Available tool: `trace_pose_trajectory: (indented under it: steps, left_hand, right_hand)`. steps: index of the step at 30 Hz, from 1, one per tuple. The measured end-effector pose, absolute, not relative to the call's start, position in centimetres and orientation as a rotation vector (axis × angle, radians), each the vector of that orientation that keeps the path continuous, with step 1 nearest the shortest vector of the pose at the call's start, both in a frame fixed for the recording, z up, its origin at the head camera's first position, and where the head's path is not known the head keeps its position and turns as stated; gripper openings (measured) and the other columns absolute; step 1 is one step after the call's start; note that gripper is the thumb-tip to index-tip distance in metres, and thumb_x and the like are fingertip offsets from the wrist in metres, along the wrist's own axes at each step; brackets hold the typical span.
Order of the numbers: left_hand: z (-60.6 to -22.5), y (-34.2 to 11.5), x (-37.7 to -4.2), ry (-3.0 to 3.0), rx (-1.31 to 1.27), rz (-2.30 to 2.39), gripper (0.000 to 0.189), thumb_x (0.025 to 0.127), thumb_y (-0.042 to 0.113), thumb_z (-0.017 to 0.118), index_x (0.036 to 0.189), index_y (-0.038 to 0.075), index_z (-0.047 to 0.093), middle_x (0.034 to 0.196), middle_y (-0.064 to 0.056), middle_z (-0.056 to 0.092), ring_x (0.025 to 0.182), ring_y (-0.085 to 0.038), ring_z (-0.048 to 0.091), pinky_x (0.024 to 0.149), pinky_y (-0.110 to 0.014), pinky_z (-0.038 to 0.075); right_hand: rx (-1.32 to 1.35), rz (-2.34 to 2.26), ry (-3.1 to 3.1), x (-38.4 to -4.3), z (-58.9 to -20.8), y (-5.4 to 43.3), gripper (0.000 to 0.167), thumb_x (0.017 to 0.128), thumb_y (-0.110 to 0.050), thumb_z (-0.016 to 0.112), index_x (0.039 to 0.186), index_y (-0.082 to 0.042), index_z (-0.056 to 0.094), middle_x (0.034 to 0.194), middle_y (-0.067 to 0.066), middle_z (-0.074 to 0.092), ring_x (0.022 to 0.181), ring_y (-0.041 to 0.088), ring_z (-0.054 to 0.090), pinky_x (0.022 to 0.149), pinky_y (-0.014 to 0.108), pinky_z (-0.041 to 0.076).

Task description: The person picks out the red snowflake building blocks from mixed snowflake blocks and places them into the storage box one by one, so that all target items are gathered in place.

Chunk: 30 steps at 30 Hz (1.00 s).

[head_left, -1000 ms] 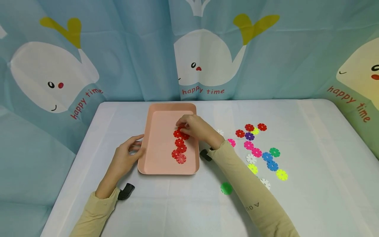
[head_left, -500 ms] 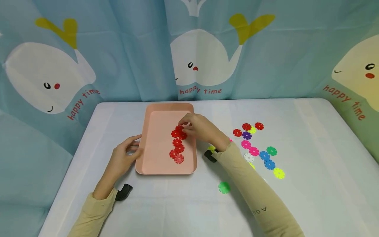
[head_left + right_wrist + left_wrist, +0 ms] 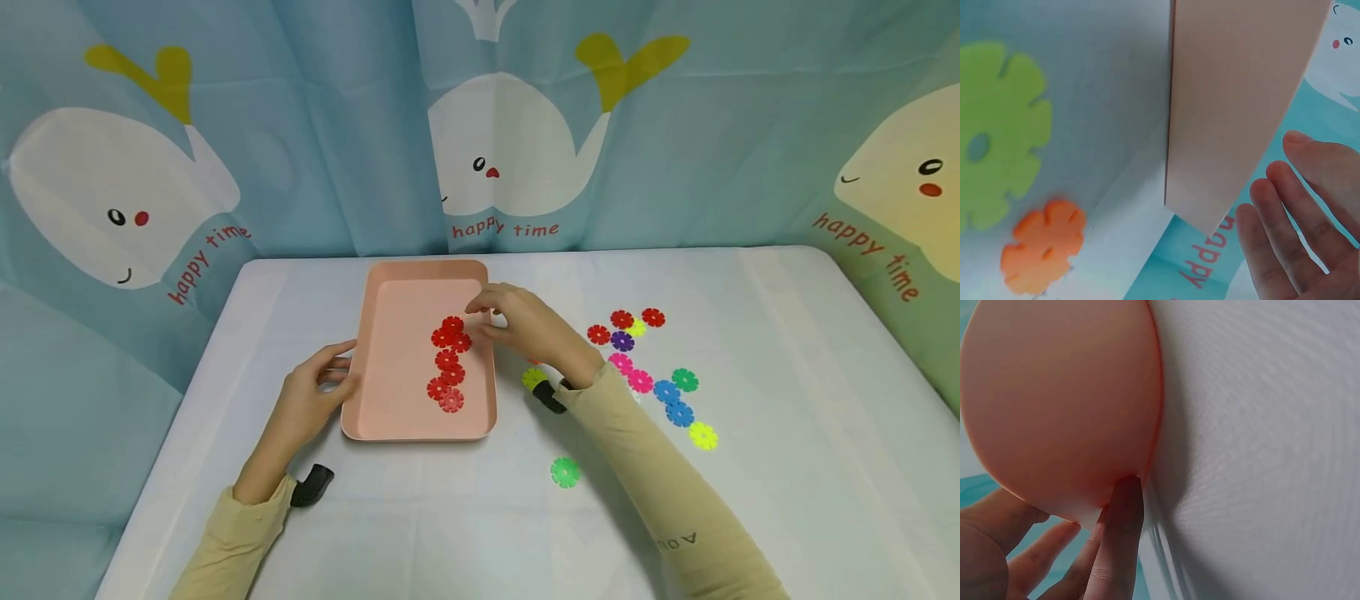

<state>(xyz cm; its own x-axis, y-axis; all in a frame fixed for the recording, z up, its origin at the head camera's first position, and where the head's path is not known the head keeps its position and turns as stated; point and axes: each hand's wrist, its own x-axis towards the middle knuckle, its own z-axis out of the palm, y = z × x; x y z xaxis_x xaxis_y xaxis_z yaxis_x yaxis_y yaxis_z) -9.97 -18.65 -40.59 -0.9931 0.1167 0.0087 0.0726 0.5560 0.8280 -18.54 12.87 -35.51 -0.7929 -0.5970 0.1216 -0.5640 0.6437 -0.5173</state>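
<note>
Pink tray (image 3: 393,367): left hand (image 3: 303,400) touches rim (image 3: 366,312), right hand (image 3: 532,321) hovers apart.

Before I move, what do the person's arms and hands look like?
Both arms wear long beige sleeves, the left sleeve and the right sleeve; the right carries dark lettering. A black piece juts out by each cuff. The left hand and right hand wear no gloves.
</note>
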Motion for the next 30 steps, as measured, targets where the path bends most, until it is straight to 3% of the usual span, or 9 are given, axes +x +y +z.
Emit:
trace_pose_trajectory:
  steps: [12,24,30]
  left_hand:
    - [-40.6,-18.7,-10.0,2.729,0.159,1.451,0.050,0.096,0.006,0.065,0.144,0.005,0.050,0.124,-0.022,0.064,0.110,-0.035,0.065,0.091,-0.046,0.051]
    - [-40.6,-18.7,-10.0,2.738,0.171,1.451,0.050,0.096,0.006,0.065,0.144,0.004,0.050,0.123,-0.023,0.064,0.109,-0.035,0.066,0.090,-0.045,0.051]
    - [-40.6,-18.6,-10.0,2.732,0.171,1.453,0.050,0.096,0.007,0.065,0.144,0.004,0.051,0.123,-0.022,0.064,0.108,-0.034,0.066,0.089,-0.039,0.052]
  right_hand:
    - [-0.940,-0.816,2.816,-18.2,-35.7,14.8,0.029,0.089,-0.005,0.073,0.118,-0.002,0.071,0.114,0.013,0.068,0.107,0.028,0.063,0.093,0.041,0.053]
    - [-0.923,-0.766,2.853,-17.9,-35.9,17.0,0.028,0.087,-0.004,0.075,0.114,0.000,0.071,0.111,0.013,0.068,0.104,0.029,0.063,0.092,0.042,0.052]
    - [-0.870,-0.751,2.854,-17.9,-36.3,17.9,0.030,0.086,-0.005,0.076,0.115,0.000,0.070,0.113,0.014,0.068,0.103,0.029,0.063,0.093,0.043,0.053]
